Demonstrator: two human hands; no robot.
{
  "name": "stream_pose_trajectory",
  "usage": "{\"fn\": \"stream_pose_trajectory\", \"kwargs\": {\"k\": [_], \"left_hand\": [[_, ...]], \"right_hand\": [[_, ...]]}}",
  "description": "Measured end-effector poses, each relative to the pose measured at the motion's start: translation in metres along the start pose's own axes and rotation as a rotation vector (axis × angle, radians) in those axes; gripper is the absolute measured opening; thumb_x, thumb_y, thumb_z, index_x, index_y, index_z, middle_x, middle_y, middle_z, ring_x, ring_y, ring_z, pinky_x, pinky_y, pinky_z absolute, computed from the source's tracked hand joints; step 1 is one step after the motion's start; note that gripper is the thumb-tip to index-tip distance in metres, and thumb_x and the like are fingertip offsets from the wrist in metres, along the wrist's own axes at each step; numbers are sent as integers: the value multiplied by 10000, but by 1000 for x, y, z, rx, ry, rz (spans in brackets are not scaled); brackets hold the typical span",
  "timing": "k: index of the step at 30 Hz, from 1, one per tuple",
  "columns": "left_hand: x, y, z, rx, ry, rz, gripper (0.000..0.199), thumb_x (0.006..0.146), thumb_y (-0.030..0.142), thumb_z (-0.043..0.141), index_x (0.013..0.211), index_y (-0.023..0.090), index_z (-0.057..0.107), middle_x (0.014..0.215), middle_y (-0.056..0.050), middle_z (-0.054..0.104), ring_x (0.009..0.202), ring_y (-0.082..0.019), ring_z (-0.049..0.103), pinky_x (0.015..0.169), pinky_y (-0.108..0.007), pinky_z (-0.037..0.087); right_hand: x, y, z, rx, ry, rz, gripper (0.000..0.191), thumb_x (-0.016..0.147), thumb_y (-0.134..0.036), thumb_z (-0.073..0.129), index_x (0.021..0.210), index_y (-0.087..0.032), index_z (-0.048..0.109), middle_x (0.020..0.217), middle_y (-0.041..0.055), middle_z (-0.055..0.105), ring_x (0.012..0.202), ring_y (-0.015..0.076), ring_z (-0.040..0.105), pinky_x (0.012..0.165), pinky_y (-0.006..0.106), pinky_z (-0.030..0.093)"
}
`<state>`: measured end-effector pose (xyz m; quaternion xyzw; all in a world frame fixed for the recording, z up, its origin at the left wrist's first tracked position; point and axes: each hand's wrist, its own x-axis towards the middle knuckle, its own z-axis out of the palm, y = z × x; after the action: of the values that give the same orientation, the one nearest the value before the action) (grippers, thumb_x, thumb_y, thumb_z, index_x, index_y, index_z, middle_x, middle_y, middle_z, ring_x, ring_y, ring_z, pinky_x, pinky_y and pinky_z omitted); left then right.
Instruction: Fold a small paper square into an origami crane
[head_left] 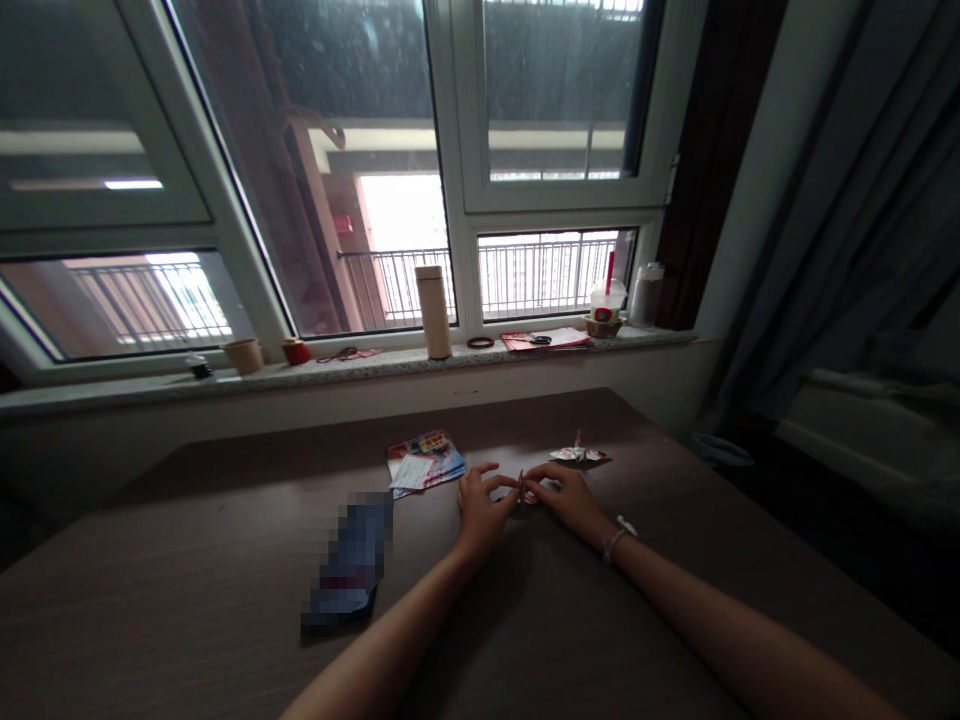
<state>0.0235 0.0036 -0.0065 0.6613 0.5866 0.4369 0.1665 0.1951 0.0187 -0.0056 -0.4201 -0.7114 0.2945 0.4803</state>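
My left hand (482, 503) and my right hand (564, 496) meet over the brown table (225, 540). Between their fingertips they pinch a small folded piece of paper (522, 490), held on edge. Its exact shape is too small to make out. Just beyond my right hand lies a folded paper crane (579, 453), white with coloured print, its wings spread. To the left of my left hand is a stack of colourful printed sheets (442, 455) with a white slip (412, 472) on top.
A blurred-out dark blue object (349, 565) lies left of my left forearm. On the windowsill (375, 366) stand a beige flask (433, 312), a paper cup (244, 355), a red spool (295, 351), papers with scissors (541, 341) and a drink cup with a straw (606, 300).
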Motion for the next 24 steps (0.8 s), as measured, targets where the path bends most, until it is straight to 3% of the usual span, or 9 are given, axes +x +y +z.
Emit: {"fn": "stream_pose_trajectory", "kwargs": {"k": [10, 24], "left_hand": [[1, 0, 1, 0, 6, 2, 47, 764, 293, 721, 791, 293, 759, 1191, -16, 630, 1181, -243, 490, 1066, -442, 353], [-1, -1, 1, -25, 34, 22, 60, 763, 258, 729, 704, 245, 735, 1178, -30, 639, 1174, -249, 503, 1063, -456, 351]], "right_hand": [[0, 1, 4, -57, 98, -77, 126, 816, -291, 620, 785, -202, 704, 814, 37, 711, 820, 198, 634, 828, 345, 471], [-1, -5, 5, -57, 88, -52, 100, 786, -292, 684, 793, -198, 716, 814, 44, 714, 822, 211, 645, 854, 365, 459]]}}
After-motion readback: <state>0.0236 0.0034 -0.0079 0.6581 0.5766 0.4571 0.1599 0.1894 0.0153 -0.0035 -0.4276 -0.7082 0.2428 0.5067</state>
